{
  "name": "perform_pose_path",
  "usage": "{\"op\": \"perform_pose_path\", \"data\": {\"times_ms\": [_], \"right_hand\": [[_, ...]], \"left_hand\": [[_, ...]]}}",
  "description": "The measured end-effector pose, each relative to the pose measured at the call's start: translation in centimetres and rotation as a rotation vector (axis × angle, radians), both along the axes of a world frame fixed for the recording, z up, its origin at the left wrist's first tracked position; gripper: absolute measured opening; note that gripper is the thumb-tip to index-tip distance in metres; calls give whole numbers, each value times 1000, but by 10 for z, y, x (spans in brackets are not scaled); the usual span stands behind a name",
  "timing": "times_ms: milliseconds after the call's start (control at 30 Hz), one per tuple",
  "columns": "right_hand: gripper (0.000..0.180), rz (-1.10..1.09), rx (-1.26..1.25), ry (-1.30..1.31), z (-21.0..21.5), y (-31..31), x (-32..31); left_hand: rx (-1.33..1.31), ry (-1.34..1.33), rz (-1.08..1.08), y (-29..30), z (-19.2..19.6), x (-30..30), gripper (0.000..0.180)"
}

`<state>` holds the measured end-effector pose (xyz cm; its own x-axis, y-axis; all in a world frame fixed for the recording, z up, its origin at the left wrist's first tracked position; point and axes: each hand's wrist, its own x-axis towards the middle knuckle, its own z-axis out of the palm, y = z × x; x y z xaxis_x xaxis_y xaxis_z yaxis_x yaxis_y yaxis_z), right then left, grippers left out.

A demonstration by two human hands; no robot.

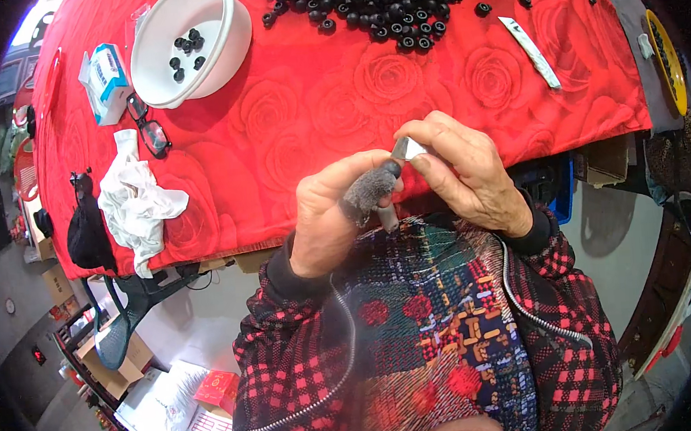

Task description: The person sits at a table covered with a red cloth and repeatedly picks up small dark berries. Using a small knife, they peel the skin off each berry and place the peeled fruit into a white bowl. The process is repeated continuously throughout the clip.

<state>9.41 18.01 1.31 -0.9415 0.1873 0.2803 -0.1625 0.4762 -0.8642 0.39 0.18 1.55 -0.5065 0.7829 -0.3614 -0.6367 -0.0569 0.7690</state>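
My left hand [314, 218] and my right hand [470, 171] meet at the front edge of the red cloth. The fingers of the left one pinch a small dark round part [392, 166], which resembles the black pieces on the table. Grey fuzzy material [368, 194] covers some of its fingers; whether this is a finger cover I cannot tell. Pinched in my right thumb and fingers is a small blade [406, 148], silvery with a white part. Its edge touches or nearly touches the dark part. A large pile of small black round pieces [395, 4] lies at the far side.
On the left stand a white basin [226, 60] with several black pieces and a blue-white box [108, 84]. Black-framed glasses [151, 129] and a crumpled white cloth [140, 202] lie nearby. A narrow white strip [530, 54] rests at right, beyond it a yellow tray [659, 53].
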Motion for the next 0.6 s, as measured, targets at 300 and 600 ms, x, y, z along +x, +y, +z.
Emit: {"op": "perform_pose_path", "data": {"times_ms": [300,600], "right_hand": [[21,66,-63,-27,-4,5,0],[20,72,-91,-40,-7,7,-1]], "left_hand": [[28,4,-6,1,-5,-2,25],[-2,4,-8,3,-5,-1,26]]}}
